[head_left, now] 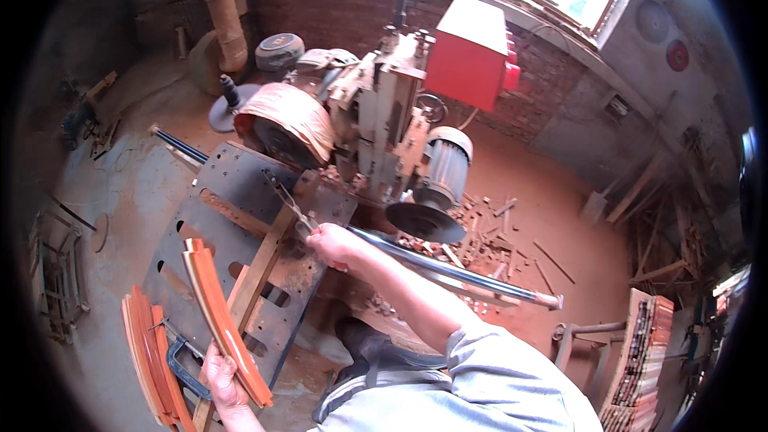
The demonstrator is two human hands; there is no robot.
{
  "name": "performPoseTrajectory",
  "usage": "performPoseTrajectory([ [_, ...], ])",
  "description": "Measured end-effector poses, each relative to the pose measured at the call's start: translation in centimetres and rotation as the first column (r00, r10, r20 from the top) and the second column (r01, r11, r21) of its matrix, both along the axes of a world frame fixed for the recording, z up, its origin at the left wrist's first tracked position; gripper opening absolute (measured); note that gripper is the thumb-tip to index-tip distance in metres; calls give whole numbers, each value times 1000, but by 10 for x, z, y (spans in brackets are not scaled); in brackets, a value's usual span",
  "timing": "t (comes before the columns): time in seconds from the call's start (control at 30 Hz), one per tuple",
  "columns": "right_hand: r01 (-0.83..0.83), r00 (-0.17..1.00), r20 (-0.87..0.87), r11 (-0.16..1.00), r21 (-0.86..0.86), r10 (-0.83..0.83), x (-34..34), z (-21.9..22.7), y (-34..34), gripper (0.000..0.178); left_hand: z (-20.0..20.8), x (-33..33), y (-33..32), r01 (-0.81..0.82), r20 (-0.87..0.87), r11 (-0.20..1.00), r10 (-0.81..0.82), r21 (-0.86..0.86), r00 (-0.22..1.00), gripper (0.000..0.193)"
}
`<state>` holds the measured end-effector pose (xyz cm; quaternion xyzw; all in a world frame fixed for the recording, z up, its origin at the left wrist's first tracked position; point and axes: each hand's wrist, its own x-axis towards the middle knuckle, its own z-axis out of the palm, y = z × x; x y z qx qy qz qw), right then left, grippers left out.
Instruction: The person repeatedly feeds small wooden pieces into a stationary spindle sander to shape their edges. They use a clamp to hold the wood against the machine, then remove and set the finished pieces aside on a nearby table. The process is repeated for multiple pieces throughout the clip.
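The left hand (pixel 222 376) is clamped round the lower part of a curved orange wood strip (pixel 212 304), which extends up and away from it. Left of that hand are more curved strips (pixel 144 344) and a C-clamp (pixel 180 374). The right hand (pixel 330 246) curls at a metal lever (pixel 292 204) above the counter (pixel 248 180); whether it grips, I cannot tell.
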<state>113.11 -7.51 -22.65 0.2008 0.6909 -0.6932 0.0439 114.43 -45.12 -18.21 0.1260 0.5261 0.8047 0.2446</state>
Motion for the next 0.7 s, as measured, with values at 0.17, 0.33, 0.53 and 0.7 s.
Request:
performPoseTrajectory([
  [0.17,87,994,67,993,-79,-81,115,-17,30,22,-16,99,32,24,59,999,-21,-35,998,59],
  [0.33,71,990,129,992,-100,-58,215,-18,49,25,-23,183,28,14,81,996,-7,-87,997,58],
  [0.53,68,991,123,989,-129,-52,316,-36,68,19,-37,261,35,2,48,989,5,-145,999,63],
  [0.7,-78,995,82,950,302,56,396,-32,89,32,-46,327,104,39,16,990,-37,-136,999,62],
])
